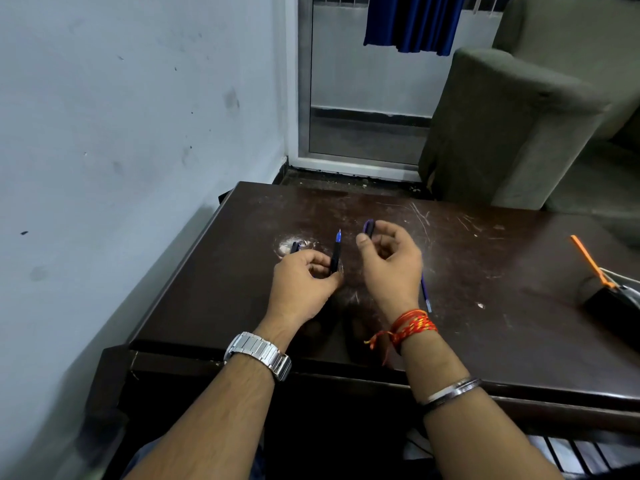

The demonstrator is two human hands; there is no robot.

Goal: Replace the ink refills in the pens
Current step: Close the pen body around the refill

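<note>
Pale wall (pixel 104 133) fills the left side of the frame, and a dark, scratched table (pixel 485 271) sits in the middle. Near the middle of the frame, the left hand (pixel 301 285) is curled round a black pen (pixel 336 252) that stands up with its blue tip on top. A small dark piece (pixel 295 247) pokes out of the same hand, on its left side. I cannot tell what that piece is. Just to the right, the right hand (pixel 391 261) pinches a purple pen part (pixel 368 228) between thumb and fingers, up above the table. A thin blue refill (pixel 425 294) lies flat on the table just right of that hand, partly hidden by it. At the far right, an orange tool (pixel 588 259) sticks up by a black box (pixel 609 299).

The left hand has two things at once, so the small piece could slip out and roll away. The refill is round and loose, so a bump from the wrist could send it rolling. If the purple part goes on crooked, it could jam.
</note>
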